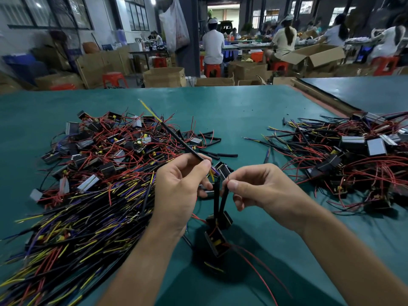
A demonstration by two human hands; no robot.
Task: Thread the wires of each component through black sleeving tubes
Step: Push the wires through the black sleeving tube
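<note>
On the green table [231,111], one component pile [114,149] lies centre left, a second pile [357,155] at right. Loose black tubes [223,154] lie between.

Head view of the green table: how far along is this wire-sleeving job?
Seemingly done: the right pile, where many wires wear black sleeving. In hand: the left hand grips a long sleeve with a yellow wire poking out its far end; the right hand pinches a black tube above two dangling components. Left: the left pile, mostly bare red wires, with loose tubes beside it.
</note>
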